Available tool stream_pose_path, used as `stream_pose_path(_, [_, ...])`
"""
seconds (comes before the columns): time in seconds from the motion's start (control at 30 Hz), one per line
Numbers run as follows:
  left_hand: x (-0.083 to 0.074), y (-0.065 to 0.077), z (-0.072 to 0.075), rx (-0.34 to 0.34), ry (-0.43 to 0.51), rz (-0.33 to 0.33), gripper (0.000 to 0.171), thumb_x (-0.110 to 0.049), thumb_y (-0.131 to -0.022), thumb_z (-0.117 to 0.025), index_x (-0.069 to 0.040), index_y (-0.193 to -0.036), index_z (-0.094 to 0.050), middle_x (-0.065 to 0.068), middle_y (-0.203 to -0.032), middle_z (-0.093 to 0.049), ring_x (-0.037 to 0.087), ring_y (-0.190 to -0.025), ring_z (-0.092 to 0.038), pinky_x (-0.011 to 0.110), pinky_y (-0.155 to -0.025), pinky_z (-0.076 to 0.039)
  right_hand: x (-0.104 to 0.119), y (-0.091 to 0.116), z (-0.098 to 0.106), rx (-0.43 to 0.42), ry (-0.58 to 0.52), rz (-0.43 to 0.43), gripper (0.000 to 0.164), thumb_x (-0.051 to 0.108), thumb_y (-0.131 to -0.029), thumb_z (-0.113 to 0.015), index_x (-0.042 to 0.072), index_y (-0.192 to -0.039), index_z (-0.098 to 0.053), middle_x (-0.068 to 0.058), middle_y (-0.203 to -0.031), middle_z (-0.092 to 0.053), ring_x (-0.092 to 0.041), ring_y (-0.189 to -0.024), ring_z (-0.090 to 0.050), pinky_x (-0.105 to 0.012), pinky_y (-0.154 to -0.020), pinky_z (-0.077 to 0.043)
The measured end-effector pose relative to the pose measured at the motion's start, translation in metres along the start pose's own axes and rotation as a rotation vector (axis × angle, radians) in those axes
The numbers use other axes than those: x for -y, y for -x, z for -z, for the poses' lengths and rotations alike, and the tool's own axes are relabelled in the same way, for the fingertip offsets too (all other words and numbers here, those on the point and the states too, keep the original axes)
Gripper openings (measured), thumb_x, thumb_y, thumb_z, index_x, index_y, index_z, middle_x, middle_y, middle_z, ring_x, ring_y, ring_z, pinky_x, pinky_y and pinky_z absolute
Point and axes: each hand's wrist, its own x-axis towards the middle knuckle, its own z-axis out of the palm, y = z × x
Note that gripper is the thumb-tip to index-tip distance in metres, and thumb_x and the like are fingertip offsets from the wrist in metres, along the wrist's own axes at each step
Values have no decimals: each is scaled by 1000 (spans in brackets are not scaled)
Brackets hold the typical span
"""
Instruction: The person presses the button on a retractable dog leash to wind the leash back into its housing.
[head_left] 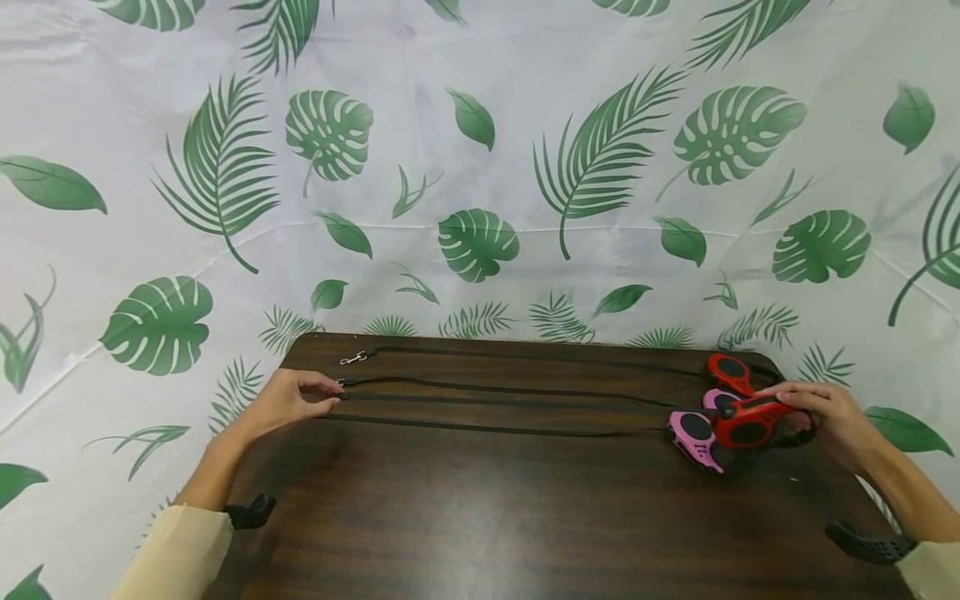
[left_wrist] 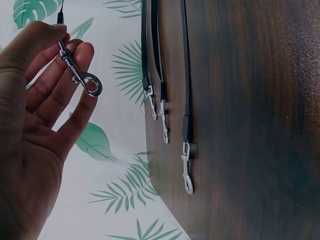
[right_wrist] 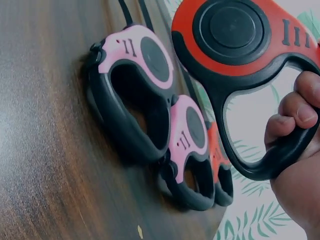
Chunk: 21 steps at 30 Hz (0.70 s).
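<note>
The right hand (head_left: 825, 410) has its fingers curled round the black handle (right_wrist: 252, 171) of a red leash (right_wrist: 225, 30), held up at the right end of the brown table (head_left: 480, 517); the left hand (head_left: 296, 398) pinches between thumb and fingers a metal clip (left_wrist: 77, 70) at a strap's end, above the table's left end; two pink leashes (right_wrist: 117, 52) (right_wrist: 192, 125) and another red leash (right_wrist: 215, 145) lie near the right hand, their straps running leftward to three more clips (left_wrist: 187, 170) (left_wrist: 164, 122) (left_wrist: 151, 102); the casing looks like stiff, fairly light plastic, smooth enough to slip, so the looped handle seems the surest hold; the strap looks soft and limp, likely to twist, and is probably best taken just behind its small, hard clip
</note>
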Motion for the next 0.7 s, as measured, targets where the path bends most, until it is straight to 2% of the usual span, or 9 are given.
stream_pose_path(0.1, [0,-2,-1,-4,2,-8,16,4,-84,-85,-5,-97,-82,2,-88,-80,1,-79,-70,15,-69,-55,-1,0,0,-15,-42,20,46,-4,-111,-36,2,-107,-82,6,-110,-81,-16,-72,-51,-38,-59,-31])
stream_pose_path(0.33, [-2,-7,0,9,39,8,13,4,-86,-83,1,-98,-80,4,-89,-80,1,-78,-69,16,-67,-57,-2,0,0,-39,-88,93,48,-9,-110,-35,2,-107,-82,5,-108,-81,-15,-69,-52,-37,-57,-32])
stream_pose_path(0.47, [-4,-8,0,8,60,23,14,5,-86,-83,1,-99,-80,6,-90,-80,2,-78,-70,19,-67,-59,0,-2,0,-41,-70,126,48,-12,-108,-36,0,-107,-82,4,-106,-81,-13,-72,-55,-35,-56,-33])
stream_pose_path(0.67, [-6,-9,1,9,91,18,14,6,-87,-82,3,-101,-79,9,-91,-80,4,-80,-72,18,-69,-60,3,-5,0,-47,-35,152,44,-12,-108,-38,-1,-110,-81,3,-103,-81,-19,-67,-45,-41,-60,-25])
stream_pose_path(0.7, [-6,-9,1,8,93,14,14,6,-87,-82,3,-100,-79,10,-91,-80,4,-80,-72,18,-69,-60,3,-5,-1,-47,-33,152,44,-12,-108,-38,-1,-110,-81,3,-103,-81,-19,-67,-46,-40,-59,-27])
